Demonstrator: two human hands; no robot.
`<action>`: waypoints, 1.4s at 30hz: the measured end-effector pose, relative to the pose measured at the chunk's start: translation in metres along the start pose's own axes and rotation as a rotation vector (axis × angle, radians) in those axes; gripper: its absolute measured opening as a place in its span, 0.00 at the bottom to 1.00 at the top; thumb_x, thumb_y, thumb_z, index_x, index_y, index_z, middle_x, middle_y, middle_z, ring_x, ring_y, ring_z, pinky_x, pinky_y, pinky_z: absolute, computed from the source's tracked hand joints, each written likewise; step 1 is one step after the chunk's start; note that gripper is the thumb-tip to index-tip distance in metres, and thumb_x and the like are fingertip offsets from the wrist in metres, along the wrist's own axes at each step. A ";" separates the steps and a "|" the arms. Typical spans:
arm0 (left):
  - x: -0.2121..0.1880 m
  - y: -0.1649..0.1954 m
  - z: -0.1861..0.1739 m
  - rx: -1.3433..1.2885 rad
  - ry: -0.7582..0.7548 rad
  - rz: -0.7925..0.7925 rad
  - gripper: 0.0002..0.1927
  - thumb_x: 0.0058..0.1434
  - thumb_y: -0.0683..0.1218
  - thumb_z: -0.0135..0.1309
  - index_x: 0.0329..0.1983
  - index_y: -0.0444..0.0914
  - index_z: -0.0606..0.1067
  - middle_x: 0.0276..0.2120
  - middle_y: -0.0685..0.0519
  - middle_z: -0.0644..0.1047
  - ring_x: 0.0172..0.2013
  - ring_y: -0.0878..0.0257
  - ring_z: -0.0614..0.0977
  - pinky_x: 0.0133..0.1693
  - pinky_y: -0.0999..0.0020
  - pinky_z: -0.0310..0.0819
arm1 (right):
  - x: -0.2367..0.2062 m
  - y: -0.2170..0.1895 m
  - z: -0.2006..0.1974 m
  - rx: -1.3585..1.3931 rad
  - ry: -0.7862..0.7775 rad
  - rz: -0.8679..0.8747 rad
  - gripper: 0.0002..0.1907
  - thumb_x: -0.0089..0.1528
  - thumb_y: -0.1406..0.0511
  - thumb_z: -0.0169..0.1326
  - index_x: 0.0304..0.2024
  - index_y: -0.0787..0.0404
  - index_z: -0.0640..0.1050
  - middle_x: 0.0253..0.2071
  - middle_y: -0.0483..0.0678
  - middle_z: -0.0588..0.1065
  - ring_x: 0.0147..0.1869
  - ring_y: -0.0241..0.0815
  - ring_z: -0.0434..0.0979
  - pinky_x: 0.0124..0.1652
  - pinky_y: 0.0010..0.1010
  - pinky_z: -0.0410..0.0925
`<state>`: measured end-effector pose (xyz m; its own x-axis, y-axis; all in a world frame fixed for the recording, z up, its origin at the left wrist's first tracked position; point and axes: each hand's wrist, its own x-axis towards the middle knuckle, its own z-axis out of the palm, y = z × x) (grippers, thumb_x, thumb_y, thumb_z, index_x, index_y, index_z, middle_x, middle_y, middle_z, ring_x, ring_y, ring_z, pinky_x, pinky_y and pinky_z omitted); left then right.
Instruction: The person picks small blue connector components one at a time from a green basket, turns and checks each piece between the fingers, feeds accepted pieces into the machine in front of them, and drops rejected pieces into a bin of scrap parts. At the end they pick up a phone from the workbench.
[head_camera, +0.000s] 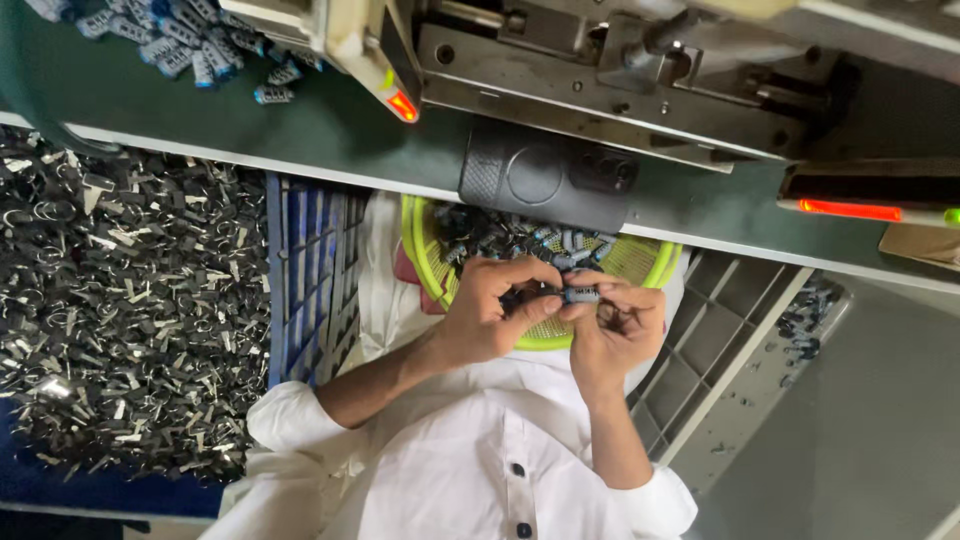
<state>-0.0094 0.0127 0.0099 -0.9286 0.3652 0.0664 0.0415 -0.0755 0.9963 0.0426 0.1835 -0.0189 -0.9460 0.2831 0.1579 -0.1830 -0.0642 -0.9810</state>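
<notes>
My left hand (490, 305) and my right hand (618, 325) meet over a yellow-green mesh basket (430, 262) on my lap. Their fingertips pinch a small grey-blue cylindrical part (581, 294) between them. My right palm also cups a dark bunch of thin leads or further parts; I cannot tell which. The basket holds several more of the same small cylinders (520, 240). White shirt sleeves cover both of my upper arms.
A green bench edge (330, 135) runs above the basket with a grey metal machine (620, 70), red lights and a black pad (545, 178). More cylinders (190, 45) lie top left. Dark scrap pieces (120, 310) cover the floor at left. Blue crate (305, 280), grey crate (720, 340).
</notes>
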 end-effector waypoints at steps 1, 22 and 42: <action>0.003 0.006 0.000 -0.007 0.004 -0.021 0.06 0.64 0.42 0.60 0.41 0.35 0.78 0.29 0.50 0.80 0.29 0.67 0.83 0.33 0.73 0.75 | 0.003 0.005 -0.001 0.018 -0.032 -0.022 0.22 0.61 0.84 0.56 0.49 0.60 0.65 0.48 0.60 0.78 0.47 0.40 0.80 0.43 0.27 0.74; -0.040 -0.012 -0.014 -0.371 0.101 -0.372 0.11 0.71 0.44 0.49 0.39 0.31 0.76 0.34 0.50 0.81 0.36 0.67 0.83 0.41 0.71 0.79 | 0.194 -0.052 0.045 -0.550 -0.155 -0.723 0.16 0.65 0.90 0.49 0.47 0.71 0.71 0.52 0.56 0.74 0.52 0.50 0.83 0.42 0.34 0.81; -0.017 0.008 -0.016 -0.288 0.115 -0.053 0.13 0.63 0.46 0.59 0.42 0.33 0.71 0.45 0.52 0.74 0.40 0.68 0.78 0.43 0.73 0.75 | 0.008 -0.008 0.021 -0.228 -0.121 0.242 0.08 0.60 0.77 0.56 0.42 0.69 0.81 0.42 0.54 0.81 0.38 0.38 0.79 0.39 0.25 0.72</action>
<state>0.0009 -0.0089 0.0163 -0.9629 0.2696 -0.0080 -0.0989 -0.3254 0.9404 0.0306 0.1662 -0.0078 -0.9819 0.1699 -0.0837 0.1022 0.1030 -0.9894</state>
